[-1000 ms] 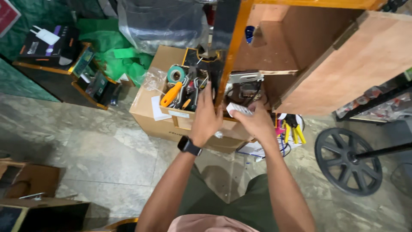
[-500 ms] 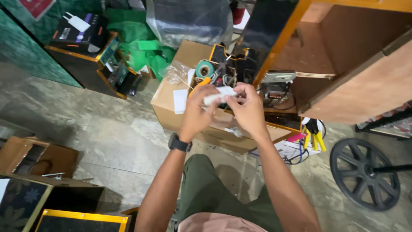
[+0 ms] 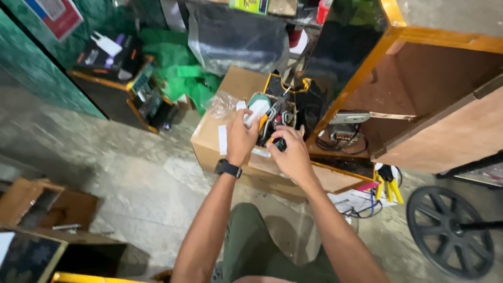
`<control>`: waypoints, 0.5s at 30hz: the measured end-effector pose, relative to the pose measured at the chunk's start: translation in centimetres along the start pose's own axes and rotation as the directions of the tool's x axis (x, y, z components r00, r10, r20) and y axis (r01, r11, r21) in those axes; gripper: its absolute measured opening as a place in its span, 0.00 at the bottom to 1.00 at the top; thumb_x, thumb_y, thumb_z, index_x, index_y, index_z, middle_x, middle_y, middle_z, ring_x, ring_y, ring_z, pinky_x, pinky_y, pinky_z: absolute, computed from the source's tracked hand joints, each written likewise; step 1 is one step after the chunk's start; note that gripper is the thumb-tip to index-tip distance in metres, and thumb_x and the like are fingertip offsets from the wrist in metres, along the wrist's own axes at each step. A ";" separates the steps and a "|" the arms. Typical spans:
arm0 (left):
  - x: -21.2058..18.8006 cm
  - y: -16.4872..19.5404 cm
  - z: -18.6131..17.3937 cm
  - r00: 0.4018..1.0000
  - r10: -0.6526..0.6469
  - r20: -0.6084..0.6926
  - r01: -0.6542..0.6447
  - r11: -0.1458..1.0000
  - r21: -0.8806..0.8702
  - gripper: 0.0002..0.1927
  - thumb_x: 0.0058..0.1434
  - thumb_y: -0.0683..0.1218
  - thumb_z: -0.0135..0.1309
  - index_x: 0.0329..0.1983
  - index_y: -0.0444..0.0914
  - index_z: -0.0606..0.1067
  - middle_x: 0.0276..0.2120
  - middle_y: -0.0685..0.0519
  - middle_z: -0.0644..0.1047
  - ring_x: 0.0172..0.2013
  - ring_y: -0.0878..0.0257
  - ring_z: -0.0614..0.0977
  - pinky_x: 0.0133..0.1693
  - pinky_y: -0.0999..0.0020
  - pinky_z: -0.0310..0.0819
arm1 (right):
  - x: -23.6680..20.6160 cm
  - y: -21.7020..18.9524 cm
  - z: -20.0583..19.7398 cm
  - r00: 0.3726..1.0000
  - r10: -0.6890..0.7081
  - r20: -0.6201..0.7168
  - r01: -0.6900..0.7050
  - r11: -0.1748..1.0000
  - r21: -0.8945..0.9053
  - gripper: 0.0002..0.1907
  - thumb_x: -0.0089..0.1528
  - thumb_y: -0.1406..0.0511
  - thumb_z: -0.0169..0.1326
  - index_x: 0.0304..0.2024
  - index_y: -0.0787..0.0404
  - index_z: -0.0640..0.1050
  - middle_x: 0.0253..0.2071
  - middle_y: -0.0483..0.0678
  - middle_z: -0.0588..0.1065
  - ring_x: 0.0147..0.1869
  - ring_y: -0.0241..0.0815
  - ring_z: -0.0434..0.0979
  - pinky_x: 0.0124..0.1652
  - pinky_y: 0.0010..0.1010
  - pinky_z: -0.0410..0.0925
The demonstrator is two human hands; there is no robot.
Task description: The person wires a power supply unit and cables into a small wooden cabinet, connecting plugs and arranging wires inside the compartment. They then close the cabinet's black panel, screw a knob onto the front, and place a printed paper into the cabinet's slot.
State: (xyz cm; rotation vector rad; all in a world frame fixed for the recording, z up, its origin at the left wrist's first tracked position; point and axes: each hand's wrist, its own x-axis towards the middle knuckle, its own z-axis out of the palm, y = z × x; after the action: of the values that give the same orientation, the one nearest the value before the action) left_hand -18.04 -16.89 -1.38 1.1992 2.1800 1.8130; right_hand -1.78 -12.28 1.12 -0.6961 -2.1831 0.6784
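My left hand (image 3: 240, 137), with a black watch (image 3: 228, 169) on its wrist, is closed on a small white object (image 3: 258, 108) and holds it over the open black and yellow tool bag (image 3: 306, 102). Just to its right, my right hand (image 3: 294, 156) pinches a small black part (image 3: 280, 144) at the bag's front edge. Orange-handled tools and a roll of tape stick out of the bag behind my fingers. The bag sits on a brown cardboard box (image 3: 212, 137).
A wooden cabinet with orange edging (image 3: 424, 99) stands open at the right, with wiring inside. Yellow-handled pliers (image 3: 388, 186) and papers lie below it, beside a black wheel (image 3: 450, 230). Green plastic (image 3: 183, 78) and a clear bag (image 3: 236, 36) lie behind; wooden boxes (image 3: 31, 202) sit at left.
Both hands held the white object together in front of the box. Now they have parted: the left hand keeps the white object, and the right hand is at the bag with a black part.
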 end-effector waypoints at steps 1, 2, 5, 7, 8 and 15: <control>-0.1 0.1 -0.1 0.995 0.087 -0.047 -0.087 0.996 0.000 0.16 0.62 0.46 0.62 0.50 0.37 0.74 0.42 0.41 0.77 0.43 0.43 0.79 0.45 0.54 0.73 | -0.1 0.1 0.0 1.000 0.002 0.012 -0.002 1.000 0.000 0.12 0.57 0.65 0.64 0.41 0.61 0.78 0.57 0.54 0.76 0.62 0.57 0.74 0.60 0.41 0.66; -0.2 0.2 -0.1 0.979 0.180 -0.095 -0.180 0.984 0.008 0.18 0.62 0.46 0.63 0.52 0.37 0.74 0.45 0.41 0.77 0.47 0.42 0.78 0.48 0.53 0.73 | -0.2 0.2 0.0 1.000 -0.002 0.020 0.002 1.000 0.004 0.12 0.57 0.65 0.64 0.41 0.61 0.78 0.58 0.54 0.75 0.63 0.57 0.73 0.60 0.41 0.65; -0.2 0.9 -0.3 0.980 0.156 -0.122 -0.135 0.976 0.170 0.20 0.58 0.47 0.63 0.52 0.38 0.74 0.49 0.44 0.76 0.54 0.43 0.75 0.53 0.47 0.65 | -0.3 0.3 -0.3 0.998 -0.044 0.038 0.045 0.999 -0.018 0.13 0.56 0.66 0.65 0.41 0.62 0.78 0.59 0.55 0.74 0.64 0.58 0.71 0.62 0.43 0.62; -0.4 1.7 -0.5 0.984 0.128 -0.120 -0.098 0.968 0.231 0.19 0.59 0.47 0.62 0.52 0.39 0.74 0.51 0.46 0.76 0.57 0.46 0.74 0.58 0.41 0.57 | -0.6 0.1 -0.5 0.997 -0.061 0.054 0.062 0.998 -0.021 0.14 0.55 0.66 0.65 0.41 0.63 0.78 0.60 0.56 0.74 0.65 0.59 0.70 0.62 0.44 0.62; -0.5 2.2 -0.5 0.986 0.115 -0.124 -0.079 0.962 0.260 0.19 0.60 0.47 0.62 0.53 0.40 0.75 0.52 0.48 0.75 0.58 0.48 0.74 0.61 0.38 0.54 | -0.7 -0.1 -0.7 0.996 -0.069 0.056 0.070 0.997 -0.012 0.14 0.55 0.67 0.65 0.42 0.63 0.78 0.60 0.57 0.73 0.64 0.60 0.70 0.61 0.44 0.62; -1.8 8.0 0.4 0.930 0.343 -0.133 -0.342 0.939 0.029 0.19 0.67 0.44 0.58 0.60 0.37 0.74 0.66 0.43 0.71 0.70 0.43 0.69 0.67 0.50 0.62 | -2.1 -2.6 -2.9 0.930 -0.244 -0.277 0.237 0.970 -0.058 0.07 0.60 0.74 0.59 0.40 0.64 0.76 0.42 0.50 0.76 0.49 0.56 0.79 0.66 0.46 0.69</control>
State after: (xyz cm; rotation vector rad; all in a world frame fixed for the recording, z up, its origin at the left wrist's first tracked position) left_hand -12.46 -17.61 4.56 1.5881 2.1509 2.0743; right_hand 0.97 -14.80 3.48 -0.4909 -1.9706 0.3997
